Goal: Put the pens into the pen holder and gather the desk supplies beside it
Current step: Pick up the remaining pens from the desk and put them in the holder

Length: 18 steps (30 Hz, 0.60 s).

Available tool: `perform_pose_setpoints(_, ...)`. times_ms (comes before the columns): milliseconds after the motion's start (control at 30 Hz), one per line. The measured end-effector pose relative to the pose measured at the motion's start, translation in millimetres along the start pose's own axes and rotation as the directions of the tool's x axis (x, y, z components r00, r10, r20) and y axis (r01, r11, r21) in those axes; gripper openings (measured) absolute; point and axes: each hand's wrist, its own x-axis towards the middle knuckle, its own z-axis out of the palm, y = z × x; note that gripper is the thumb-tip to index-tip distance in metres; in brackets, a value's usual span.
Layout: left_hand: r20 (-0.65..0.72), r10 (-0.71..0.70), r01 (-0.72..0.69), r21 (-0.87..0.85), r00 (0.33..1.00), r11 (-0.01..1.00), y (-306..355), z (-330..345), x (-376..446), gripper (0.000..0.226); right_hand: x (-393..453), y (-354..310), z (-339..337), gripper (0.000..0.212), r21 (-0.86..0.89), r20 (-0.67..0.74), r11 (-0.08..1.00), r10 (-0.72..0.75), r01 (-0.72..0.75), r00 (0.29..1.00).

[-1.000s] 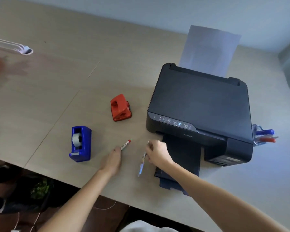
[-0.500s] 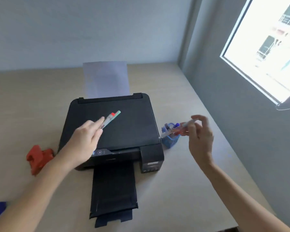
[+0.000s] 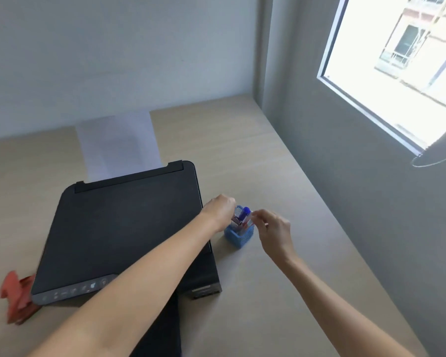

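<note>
A blue mesh pen holder stands on the desk just right of the printer, with several pens upright in it, one blue-capped. My left hand reaches across the printer to the holder's left rim, its fingers curled around a red and white pen whose lower end is inside the holder. At the holder's right rim my right hand has its fingertips at the pens' tops; I cannot see whether they grip one. A red hole punch lies blurred at the left, half behind the printer.
The black printer fills the middle of the wooden desk, with white paper in its rear feed and its output tray extended toward me. A grey wall with a window runs close along the desk's right edge.
My view swung right from the desk's left part to the holder. Both hands lifted a pen each from the desk and carried them over to the blue holder.
</note>
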Motion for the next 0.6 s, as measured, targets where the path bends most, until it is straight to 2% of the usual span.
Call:
perform_pose_setpoints(267, 0.076, 0.045, -0.059, 0.181, 0.996, 0.982, 3.9, 27.5, 35.5, 0.020, 11.3, 26.3, 17.2, 0.008, 0.015, 0.074, 0.997, 0.073, -0.074, 0.995)
perform_pose_setpoints(400, -0.017, 0.085, -0.078, 0.236, 0.996, 0.969, 3.1, 41.7, 35.9, 0.031, 8.9, 27.9, 21.2, 0.004, 0.037, 0.085, 0.998, 0.044, -0.048, 0.995)
perform_pose_setpoints(467, -0.068, 0.044, -0.034, 0.140, 0.997, 0.990, 3.1, 45.2, 33.1, 0.036, 5.1, 28.6, 24.5, 0.013, 0.027, 0.083, 0.998, 0.050, -0.052, 0.995)
perform_pose_setpoints(533, -0.076, -0.089, 0.082, -0.096, 0.993, 0.992, 5.2, 41.2, 30.5, 0.049, -0.6, 33.8, 28.2, 0.040, 0.045, 0.099, 0.991, 0.118, -0.123, 0.988)
perform_pose_setpoints(567, -0.034, -0.190, 0.176, -0.243, 0.981, 0.954, 5.7, 37.5, 30.9, 0.060, -3.6, 37.9, 30.5, 0.053, 0.064, 0.114, 0.984, 0.159, -0.167, 0.981)
perform_pose_setpoints(600, 0.056, -0.298, 0.296, -0.384, 0.953, 0.875, 6.3, 33.9, 31.9, 0.069, -6.1, 41.6, 32.7, 0.063, 0.087, 0.142, 0.973, 0.201, -0.214, 0.969)
